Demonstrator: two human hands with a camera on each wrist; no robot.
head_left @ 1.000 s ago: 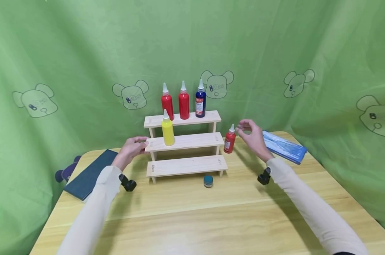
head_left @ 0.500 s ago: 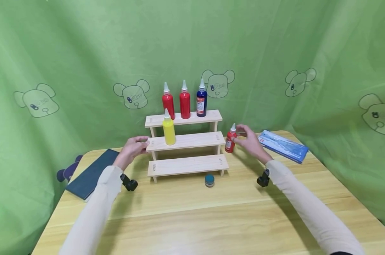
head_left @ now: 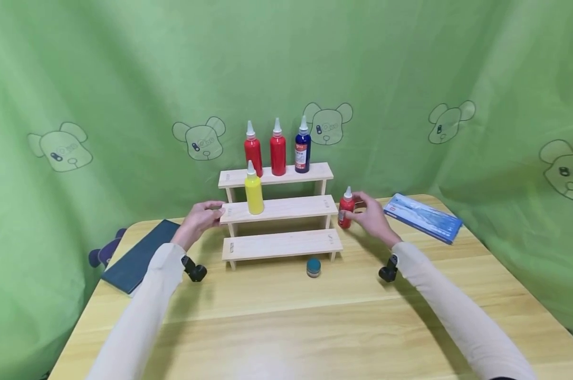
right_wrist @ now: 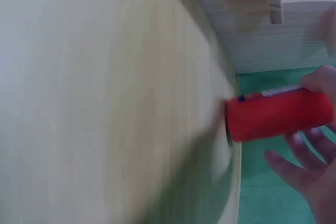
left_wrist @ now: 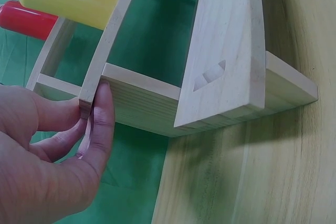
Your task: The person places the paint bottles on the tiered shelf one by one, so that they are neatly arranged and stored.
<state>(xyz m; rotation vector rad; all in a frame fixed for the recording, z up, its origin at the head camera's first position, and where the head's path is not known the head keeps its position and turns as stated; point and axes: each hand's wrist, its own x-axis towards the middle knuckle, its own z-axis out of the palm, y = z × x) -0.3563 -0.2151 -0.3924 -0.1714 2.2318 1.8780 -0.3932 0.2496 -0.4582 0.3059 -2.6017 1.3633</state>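
Observation:
A three-step wooden shelf (head_left: 282, 244) stands on the table. My left hand (head_left: 201, 219) pinches the left end of its middle board between thumb and fingers, which the left wrist view shows close up. Beside the shelf's right end, my right hand (head_left: 369, 216) grips a red squeeze bottle (right_wrist: 278, 114) with a pale nozzle, upright in the head view. Whether its base touches the table I cannot tell. A yellow bottle (head_left: 254, 195) stands on the middle step. On the top step are two red bottles (head_left: 278, 155) and a dark blue bottle (head_left: 303, 153).
A small jar with a teal lid (head_left: 313, 267) sits in front of the shelf. Right of my right hand lies a flat blue box (head_left: 424, 217); a dark green book-like item (head_left: 141, 256) lies at the left. A green curtain (head_left: 286, 58) hangs behind the table (head_left: 286, 327).
My right hand has moved left and down to the red bottle beside the shelf and taken hold of it. My left hand keeps its pinch on the shelf. The head view has shifted slightly.

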